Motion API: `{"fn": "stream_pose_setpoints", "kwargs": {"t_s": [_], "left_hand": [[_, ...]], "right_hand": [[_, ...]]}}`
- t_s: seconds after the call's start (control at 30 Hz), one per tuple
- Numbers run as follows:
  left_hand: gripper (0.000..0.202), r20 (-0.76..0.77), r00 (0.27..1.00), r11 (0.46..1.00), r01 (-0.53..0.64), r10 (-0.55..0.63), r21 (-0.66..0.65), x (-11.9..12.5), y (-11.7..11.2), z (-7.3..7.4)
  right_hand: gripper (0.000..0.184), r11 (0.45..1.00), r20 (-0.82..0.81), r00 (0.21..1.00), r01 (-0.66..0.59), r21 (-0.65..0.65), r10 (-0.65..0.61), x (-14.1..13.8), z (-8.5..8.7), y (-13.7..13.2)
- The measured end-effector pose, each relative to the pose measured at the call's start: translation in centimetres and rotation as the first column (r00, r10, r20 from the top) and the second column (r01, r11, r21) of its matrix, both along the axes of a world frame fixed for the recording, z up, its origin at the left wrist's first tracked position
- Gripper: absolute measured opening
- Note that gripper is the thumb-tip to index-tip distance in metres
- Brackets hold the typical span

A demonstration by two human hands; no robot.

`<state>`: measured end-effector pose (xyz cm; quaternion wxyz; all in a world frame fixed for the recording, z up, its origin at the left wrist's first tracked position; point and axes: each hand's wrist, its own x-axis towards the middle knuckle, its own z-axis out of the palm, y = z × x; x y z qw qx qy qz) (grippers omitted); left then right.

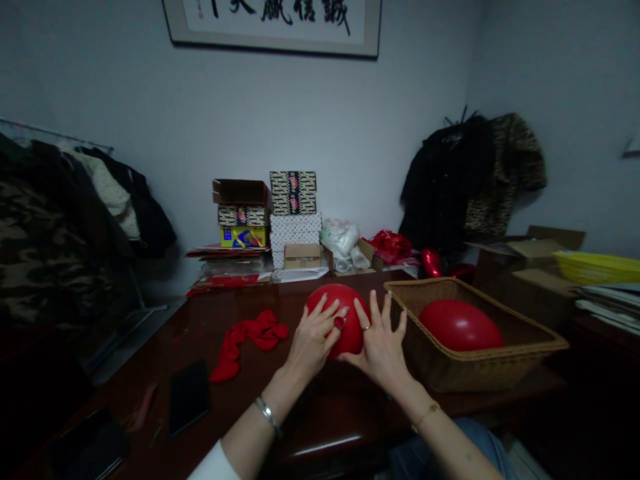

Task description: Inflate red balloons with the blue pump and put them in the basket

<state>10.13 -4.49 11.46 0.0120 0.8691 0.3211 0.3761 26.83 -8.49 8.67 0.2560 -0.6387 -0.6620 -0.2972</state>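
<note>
A round, inflated red balloon [356, 333] is between my two hands above the dark table. My left hand [316, 333] lies over its near left side, the fingers reaching across the surface. By the left fingertips the balloon's small rolled mouth [339, 322] faces me; whether they pinch it I cannot tell. My right hand [384, 343] grips the right side with thumb and index finger, the other fingers spread in the air. A second red balloon [460, 325] rests in the wicker basket [480, 373] on the right. Crumpled red fabric [250, 337] lies left of my hands.
A black phone [189, 397] and another dark flat device [90, 447] lie on the table [320, 427] at the left. Stacked boxes [295, 230], a plastic bag [340, 235] and shiny red ribbon [387, 247] line the back. Cardboard boxes [530, 267] stand beyond the basket.
</note>
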Motion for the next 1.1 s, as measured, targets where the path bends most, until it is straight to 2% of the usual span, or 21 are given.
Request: {"fn": "stream_pose_setpoints", "kwargs": {"t_s": [0.37,0.8,1.1], "left_hand": [[0.038,0.009,0.996,0.995,0.084,-0.085,0.060,6.1,0.7,2.4],[0.035,0.027,0.982,0.974,0.182,-0.187,0.132,11.3,2.5,3.1],[0.036,0.033,0.969,0.959,0.238,-0.246,0.153,14.6,3.7,3.3]], "right_hand": [[0.103,0.995,0.003,0.996,0.092,0.036,-0.092,5.9,2.2,0.1],[0.104,0.965,0.010,0.968,0.251,0.073,-0.253,10.3,3.0,0.9],[0.103,0.945,-0.011,0.952,0.306,0.112,-0.307,13.0,3.2,1.2]]}}
